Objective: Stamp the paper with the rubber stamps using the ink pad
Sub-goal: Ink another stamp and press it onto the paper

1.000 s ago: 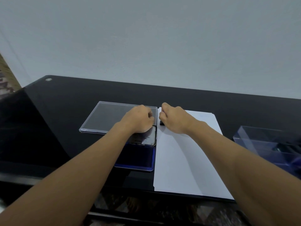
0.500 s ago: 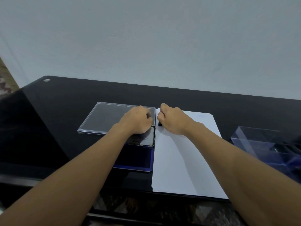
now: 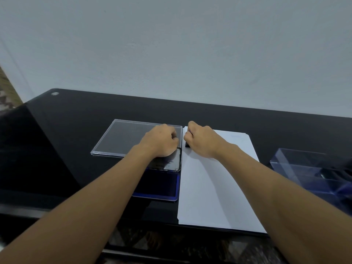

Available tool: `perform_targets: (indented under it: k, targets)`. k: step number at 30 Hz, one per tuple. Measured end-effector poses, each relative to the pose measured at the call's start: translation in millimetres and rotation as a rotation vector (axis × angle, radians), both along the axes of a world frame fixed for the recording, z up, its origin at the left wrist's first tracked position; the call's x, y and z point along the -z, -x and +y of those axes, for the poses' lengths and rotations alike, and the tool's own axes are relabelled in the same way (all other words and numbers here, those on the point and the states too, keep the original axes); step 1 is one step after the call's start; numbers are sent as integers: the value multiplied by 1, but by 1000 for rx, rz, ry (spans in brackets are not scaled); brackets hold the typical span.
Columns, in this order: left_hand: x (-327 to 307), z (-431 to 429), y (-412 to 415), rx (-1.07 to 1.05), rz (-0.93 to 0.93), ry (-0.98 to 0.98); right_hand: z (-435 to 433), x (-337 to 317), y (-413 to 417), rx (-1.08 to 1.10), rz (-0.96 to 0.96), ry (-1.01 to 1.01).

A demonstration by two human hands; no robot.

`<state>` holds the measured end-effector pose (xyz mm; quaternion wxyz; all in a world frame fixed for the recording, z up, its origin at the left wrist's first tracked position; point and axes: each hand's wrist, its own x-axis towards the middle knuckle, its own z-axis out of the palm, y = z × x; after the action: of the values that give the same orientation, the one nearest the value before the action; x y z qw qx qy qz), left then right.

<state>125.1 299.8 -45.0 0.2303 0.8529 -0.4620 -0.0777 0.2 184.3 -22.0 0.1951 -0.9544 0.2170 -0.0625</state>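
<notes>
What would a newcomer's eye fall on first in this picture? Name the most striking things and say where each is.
Two bare forearms reach to mid-table, where the right grip holds a small black stamp on the far left corner of the white paper. Beside it, the left grip rests curled on the open blue ink pad, with the clear lid lying just beyond.

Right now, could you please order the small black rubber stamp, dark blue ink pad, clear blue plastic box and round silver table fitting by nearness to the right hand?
1. Small black rubber stamp: gripped by the right hand.
2. Dark blue ink pad: just left.
3. Clear blue plastic box: table's right.
4. Round silver table fitting: far left corner.
</notes>
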Motion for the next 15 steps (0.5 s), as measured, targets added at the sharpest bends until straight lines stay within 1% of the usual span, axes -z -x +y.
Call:
perform_targets:
  k: [15]
  targets:
    - [-1, 0, 0, 0, -18, -2, -2, 2, -1, 20, -13, -18]
